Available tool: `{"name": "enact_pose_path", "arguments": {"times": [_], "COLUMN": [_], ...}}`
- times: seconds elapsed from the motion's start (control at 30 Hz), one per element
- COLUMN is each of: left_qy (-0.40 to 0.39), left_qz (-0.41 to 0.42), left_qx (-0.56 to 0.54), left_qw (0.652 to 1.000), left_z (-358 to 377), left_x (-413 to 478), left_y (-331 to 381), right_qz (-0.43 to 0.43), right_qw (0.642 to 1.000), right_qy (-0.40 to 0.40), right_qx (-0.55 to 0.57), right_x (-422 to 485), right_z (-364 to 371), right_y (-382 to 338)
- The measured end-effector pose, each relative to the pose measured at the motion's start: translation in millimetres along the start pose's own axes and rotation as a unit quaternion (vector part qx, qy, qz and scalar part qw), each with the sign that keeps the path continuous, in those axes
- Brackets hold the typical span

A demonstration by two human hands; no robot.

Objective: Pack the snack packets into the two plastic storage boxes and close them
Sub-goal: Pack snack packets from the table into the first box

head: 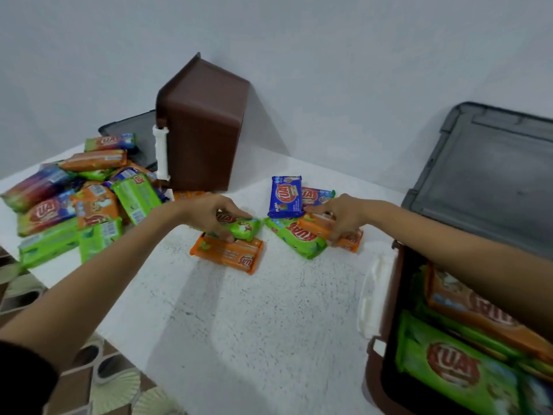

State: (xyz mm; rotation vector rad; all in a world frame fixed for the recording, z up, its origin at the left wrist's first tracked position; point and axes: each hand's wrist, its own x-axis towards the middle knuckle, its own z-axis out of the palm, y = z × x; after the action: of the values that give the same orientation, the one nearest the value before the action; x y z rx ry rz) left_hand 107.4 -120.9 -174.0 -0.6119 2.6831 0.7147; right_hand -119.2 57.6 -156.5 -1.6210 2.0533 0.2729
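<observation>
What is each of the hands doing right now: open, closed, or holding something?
Left hand: grips a green packet between fingers and thumb.
Right hand: grips an orange packet.

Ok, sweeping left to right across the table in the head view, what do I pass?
First the heap of loose packets → left hand gripping a green packet → blue packet → right hand gripping an orange packet → open box, partly filled.
</observation>
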Motion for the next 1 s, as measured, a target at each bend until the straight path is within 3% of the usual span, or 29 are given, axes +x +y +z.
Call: {"name": "enact_pose_path", "arguments": {"times": [0.2,0.4,0.57,0.73,0.87,1.0], "left_qy": [0.059,0.115,0.156,0.151,0.169,0.121], "left_qz": [-0.007,0.062,0.150,0.241,0.330,0.371], "left_qx": [0.006,0.011,0.047,0.064,0.084,0.111], "left_qw": [0.998,0.991,0.975,0.957,0.925,0.914], "left_z": [2,-22,-48,-44,-26,2], "left_x": [-9,-25,-33,-33,-34,-33], "left_y": [4,43,113,195,257,298], "right_qz": [0.003,-0.009,0.013,0.062,0.090,0.126], "right_qw": [0.996,0.975,0.950,0.941,0.928,0.951], "right_qy": [0.018,0.211,0.308,0.334,0.361,0.284], "right_qx": [0.082,0.072,0.054,-0.009,0.003,0.017], "right_x": [-10,-52,-122,-201,-265,-319], "right_z": [-2,-19,-38,-29,-11,23], "right_y": [-6,-1,35,59,63,58]}}
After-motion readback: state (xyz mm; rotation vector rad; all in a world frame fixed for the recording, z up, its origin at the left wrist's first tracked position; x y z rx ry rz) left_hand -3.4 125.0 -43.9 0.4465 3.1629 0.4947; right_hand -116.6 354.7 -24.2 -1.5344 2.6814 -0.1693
